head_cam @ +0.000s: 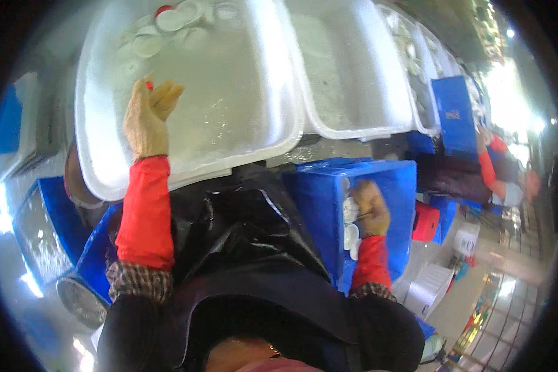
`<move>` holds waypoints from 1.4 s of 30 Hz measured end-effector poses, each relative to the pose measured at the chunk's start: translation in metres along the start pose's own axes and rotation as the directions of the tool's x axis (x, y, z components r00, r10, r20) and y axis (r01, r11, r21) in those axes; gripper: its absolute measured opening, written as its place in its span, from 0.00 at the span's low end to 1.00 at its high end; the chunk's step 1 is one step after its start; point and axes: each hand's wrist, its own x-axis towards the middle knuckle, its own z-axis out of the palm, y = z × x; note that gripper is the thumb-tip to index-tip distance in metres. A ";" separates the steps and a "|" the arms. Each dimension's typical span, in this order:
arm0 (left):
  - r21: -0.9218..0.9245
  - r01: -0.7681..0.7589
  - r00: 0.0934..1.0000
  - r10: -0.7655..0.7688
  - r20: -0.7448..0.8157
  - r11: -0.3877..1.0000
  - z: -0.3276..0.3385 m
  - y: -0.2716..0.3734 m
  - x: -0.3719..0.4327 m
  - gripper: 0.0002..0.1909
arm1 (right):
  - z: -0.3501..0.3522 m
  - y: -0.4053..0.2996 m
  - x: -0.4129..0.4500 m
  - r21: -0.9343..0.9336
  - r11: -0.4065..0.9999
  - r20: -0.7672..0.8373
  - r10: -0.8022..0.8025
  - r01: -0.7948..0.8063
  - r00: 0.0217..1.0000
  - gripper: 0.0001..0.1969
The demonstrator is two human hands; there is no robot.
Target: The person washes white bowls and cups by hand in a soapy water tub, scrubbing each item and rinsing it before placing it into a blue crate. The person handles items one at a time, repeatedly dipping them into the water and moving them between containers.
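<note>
My left hand (149, 116), in a pale glove with a red sleeve, hovers over the near part of a large white tub (290, 83) of cloudy water. Its fingers are apart and partly curled. A small red spot (149, 85) shows by the thumb; I cannot tell what it is. White round cups or bowls (149, 44), one with red on it, sit in the tub's far end. My right hand (372, 209), gloved and blurred, is curled inside a blue plastic crate (400, 186). Beside its fingers are several white cups (351, 235); whether it grips one is hidden.
More white tubs (353, 132) line up to the right. Another person (488, 167) in red sleeves handles a blue crate (453, 114) there. Blue crates (60, 223) and a round metal-looking container (81, 300) stand at left. A red container (425, 222) and white boxes (428, 288) are at right.
</note>
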 end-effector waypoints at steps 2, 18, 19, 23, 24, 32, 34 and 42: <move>-0.060 -0.009 1.000 0.009 -0.003 0.998 0.005 0.003 0.005 0.29 | 0.013 -0.050 0.035 0.033 0.999 0.175 -0.036 0.030 0.984 0.21; -0.316 -0.064 0.987 0.013 -0.160 0.947 0.001 0.011 -0.012 0.30 | 0.386 0.040 0.146 -0.610 0.119 0.608 0.704 0.783 0.366 0.47; -0.314 -0.042 0.990 -0.003 -0.142 0.949 0.003 0.013 -0.017 0.29 | 0.395 0.045 0.143 -0.561 -0.011 0.508 0.785 0.828 0.354 0.43; -0.333 0.022 0.991 -0.063 -0.114 0.943 0.019 0.023 -0.024 0.30 | 0.363 0.149 0.157 0.059 -0.055 0.597 0.802 0.997 0.009 0.22; -0.330 0.019 0.990 -0.064 -0.126 0.944 0.015 0.025 -0.025 0.30 | 0.363 0.156 0.150 0.039 -0.037 0.614 0.790 0.999 0.005 0.20; -0.350 0.022 0.988 -0.074 -0.137 0.936 -0.002 0.022 -0.029 0.30 | 0.361 0.129 0.134 -0.147 -0.090 0.651 0.740 0.985 0.165 0.12; -0.358 0.010 0.984 -0.073 -0.165 0.934 0.005 0.026 -0.031 0.30 | 0.352 0.133 0.138 -0.158 -0.120 0.629 0.753 0.980 0.194 0.12; -0.399 0.040 0.986 -0.101 -0.132 0.916 -0.002 0.017 -0.031 0.29 | 0.365 0.157 0.148 -0.077 -0.041 0.602 0.794 0.996 0.080 0.14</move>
